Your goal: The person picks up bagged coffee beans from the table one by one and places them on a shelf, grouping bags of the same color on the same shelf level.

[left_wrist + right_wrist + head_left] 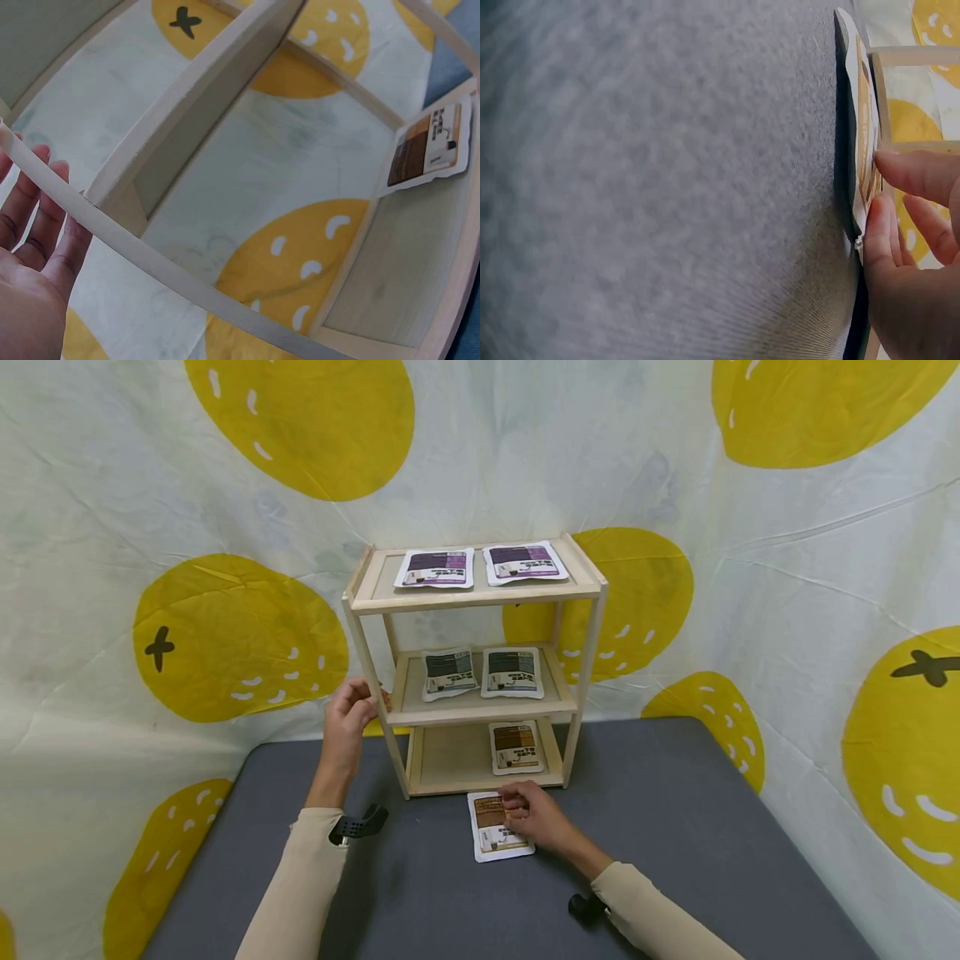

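A three-tier wooden shelf (476,597) stands at the back of the grey table (675,793). My left hand (352,714) grips its front-left post, and in the left wrist view my fingers (34,202) reach behind that post (150,259). My right hand (528,814) lies on a brown packet (491,839) flat on the table just in front of the shelf. In the right wrist view, the thumb and fingers (907,255) pinch the packet's edge (859,135). Another brown packet (516,747) (427,146) lies on the bottom tier.
Two purple packets (437,567) (522,562) lie on the top tier, and two dark grey ones (448,672) (512,672) on the middle tier. A white cloth with yellow shapes (232,635) hangs close behind and beside the table. Grey tabletop (667,187) extends toward me.
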{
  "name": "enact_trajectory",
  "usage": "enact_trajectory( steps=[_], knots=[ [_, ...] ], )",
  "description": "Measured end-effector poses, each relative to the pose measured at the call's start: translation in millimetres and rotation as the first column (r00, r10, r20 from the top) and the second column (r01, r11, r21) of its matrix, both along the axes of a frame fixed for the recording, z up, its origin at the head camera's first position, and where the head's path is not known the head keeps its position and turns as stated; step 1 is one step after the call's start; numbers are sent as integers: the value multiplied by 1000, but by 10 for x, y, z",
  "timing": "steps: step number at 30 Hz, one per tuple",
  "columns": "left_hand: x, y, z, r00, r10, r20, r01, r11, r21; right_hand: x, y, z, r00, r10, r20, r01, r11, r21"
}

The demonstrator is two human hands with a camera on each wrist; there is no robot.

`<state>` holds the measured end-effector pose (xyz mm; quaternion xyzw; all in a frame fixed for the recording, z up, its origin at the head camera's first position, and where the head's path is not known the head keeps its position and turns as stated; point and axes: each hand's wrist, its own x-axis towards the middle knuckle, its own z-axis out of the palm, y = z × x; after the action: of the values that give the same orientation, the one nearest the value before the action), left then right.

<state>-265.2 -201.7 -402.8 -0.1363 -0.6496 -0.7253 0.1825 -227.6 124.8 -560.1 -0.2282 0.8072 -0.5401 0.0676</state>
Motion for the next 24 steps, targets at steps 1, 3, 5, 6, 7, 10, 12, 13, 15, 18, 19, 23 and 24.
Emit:
enact_trajectory(
  steps=[1, 3, 5, 6, 7, 10, 12, 13, 15, 18, 19, 23, 24],
  knots=[
    [1, 1, 1, 1000, -2, -1, 2, 1000, -1, 7, -2, 3, 1000, -7, -4, 7, 1000, 13],
    [1, 3, 1, 1000, -6, 0, 6, 1000, 0, 21, -2, 9, 1000, -16, -9, 16, 999, 33],
    [2, 3, 2, 1000, -7, 1, 7, 1000, -3, 32, -4, 18, 1000, -14, -25, 16, 998, 57],
    [2, 2, 2, 1000, -6, 1, 6, 1000, -3, 40, -5, 26, 999, -10, -31, 12, 998, 67],
    [1, 0, 2, 1000, -5, 2, 5, 1000, -1, 47, -7, 34, 999, -3, -39, 6, 998, 70],
    [2, -3, 6, 1000, -1, 3, 1, 1000, 4, 66, -9, 52, 997, 22, -74, -16, 996, 86],
    [3, -5, 9, 1000, 0, 3, 0, 1000, 8, 83, -7, 68, 996, 33, -81, -25, 995, 101],
    [4, -5, 10, 1000, 1, 4, -1, 1000, 9, 89, -5, 74, 996, 37, -87, -27, 993, 116],
    [9, -6, 12, 1000, 1, 6, -1, 1000, 10, 103, 3, 90, 995, 43, -89, -29, 987, 156],
    [17, -3, 10, 1000, 3, 5, -3, 1000, 10, 115, 12, 105, 994, 57, -89, -39, 980, 195],
    [19, -1, 11, 1000, 4, 6, -4, 1000, 9, 119, 14, 105, 994, 59, -87, -41, 980, 196],
    [27, 6, 22, 1000, 1, 4, -1, 1000, 0, 127, 17, 105, 995, 64, -77, -49, 982, 184],
    [25, 6, 23, 1000, 1, 4, -1, 1000, -2, 132, 20, 113, 995, 58, -78, -43, 981, 189]
  ],
)
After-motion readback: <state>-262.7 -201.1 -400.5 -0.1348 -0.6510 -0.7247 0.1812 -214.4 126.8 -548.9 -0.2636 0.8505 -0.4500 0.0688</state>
